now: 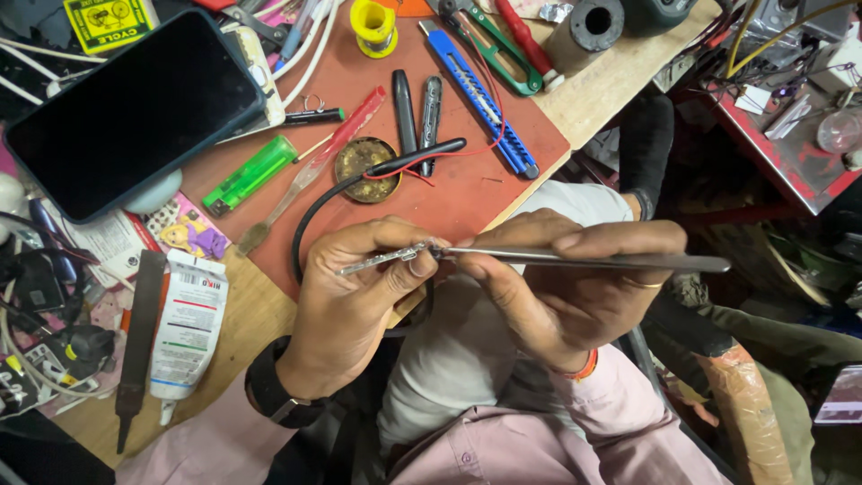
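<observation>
My left hand [346, 301] pinches a thin, narrow metal strip [382, 259] between thumb and fingers, just over the front edge of the workbench. My right hand [561, 287] grips long metal tweezers [593, 260] lying nearly level, their tip meeting the strip's right end at my left fingertips. Both hands hover above my lap, close to the red mat [449, 180].
On the mat lie a blue utility knife [480, 99], a green lighter [249, 175], a round flux tin [366, 168], a black-cabled probe [413, 157], a solder spool [373, 27] and green-handled cutters [503, 58]. A dark phone [135, 108] sits at left; a white tube [189, 328] and file [139, 341] lie below it.
</observation>
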